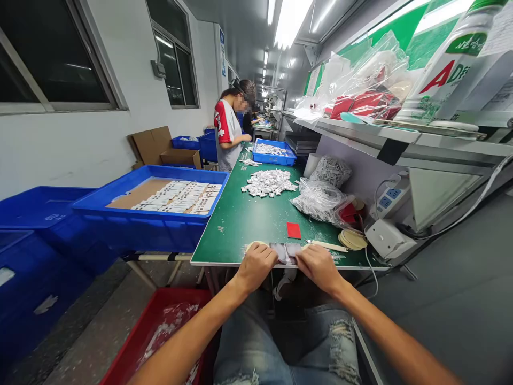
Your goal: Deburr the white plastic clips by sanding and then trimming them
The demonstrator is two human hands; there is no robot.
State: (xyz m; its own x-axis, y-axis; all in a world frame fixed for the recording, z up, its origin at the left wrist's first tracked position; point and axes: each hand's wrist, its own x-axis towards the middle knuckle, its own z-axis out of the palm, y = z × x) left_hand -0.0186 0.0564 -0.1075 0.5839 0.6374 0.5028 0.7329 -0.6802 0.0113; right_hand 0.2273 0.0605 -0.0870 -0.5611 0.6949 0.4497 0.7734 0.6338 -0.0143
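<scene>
"Green bench [228, 214] ran up the ctr of the frame, white wall [112, 139] at upper L. What was hard to make out?"

"L hand [258, 262] and R hand [318, 263] covered both ends of a grey strip [286, 250]; its material was hard to ID. Co-worker [232, 120], upper ctr, was too far off to tell what that person's hands had. Bottle [452, 69], upper R, got cut off by the top edge; blue bin [28, 299], by the L edge."

"Containers?"

"Big blue tray [140, 227], mid-L: cardboard [132, 195] w/ rows of white pcs [176, 195], dark marks on them. Small blue tray [272, 159], farther up the bench: loose white bits. Red bin [180, 295], lower L: clear film [170, 321] w/ bits of white. Clear bag [318, 195], R of ctr: lots of small whitish pcs, too tiny to ID."

"And the strip, where & which way?"

"Lower ctr, at the bench's near edge, below a red square [294, 230]. Visible part ran approx L–R, parallel to that edge; full length was hidden."

"Hands?"

"Apart from each other. L hand was pinched on the strip's L end, R hand on its R end, the middle showing btwn."
</scene>
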